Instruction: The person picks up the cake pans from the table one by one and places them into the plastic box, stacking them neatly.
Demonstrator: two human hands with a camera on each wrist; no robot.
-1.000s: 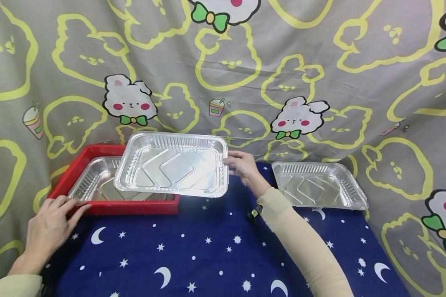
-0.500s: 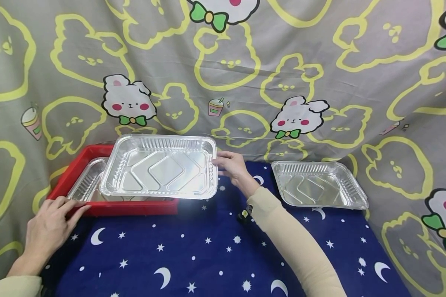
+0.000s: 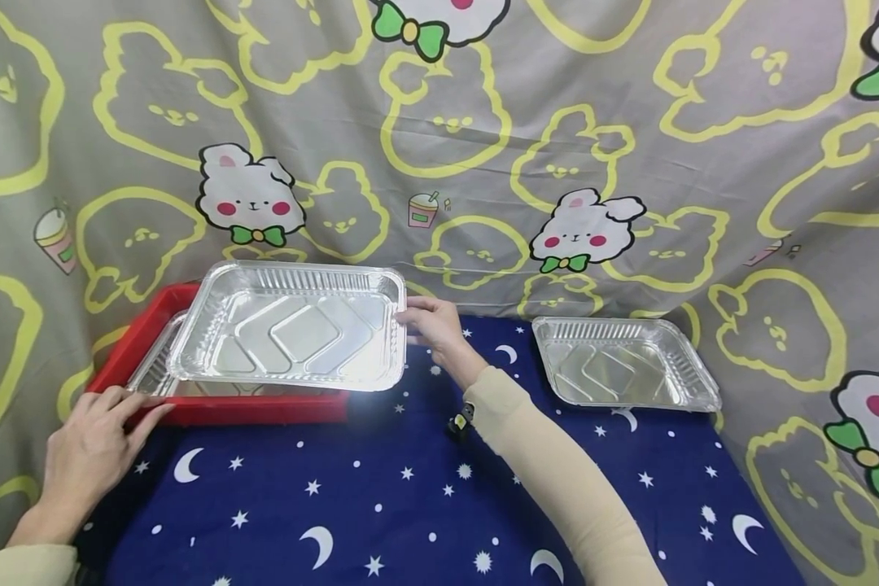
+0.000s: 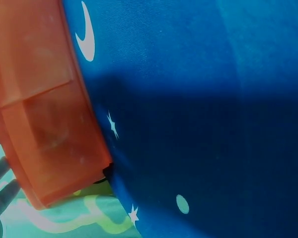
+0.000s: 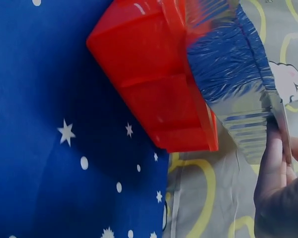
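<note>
At the left of the head view, a red plastic bin point(image 3: 264, 409) holds one foil tray point(image 3: 150, 366), mostly hidden. Over it, tilted slightly, hangs a second, empty foil tray point(image 3: 303, 334). My right hand point(image 3: 439, 330) pinches this upper tray by its right rim, thumb and fingers on either side, as the right wrist view also shows. My left hand point(image 3: 95, 439) holds the bin's front left corner, with fingers over the rim. In the left wrist view, fingertips show beside the bin's wall point(image 4: 49, 124).
A third foil tray point(image 3: 626, 366) sits at the back right of the table. Dark blue cloth point(image 3: 381, 505) with moons and stars covers the table. A grey curtain point(image 3: 469, 187) with yellow cartoon outlines hangs right behind the bin and trays.
My right hand has carried the upper foil tray leftward, farther over the red bin, hiding more of the tray inside. My left hand stays at the bin's corner.
</note>
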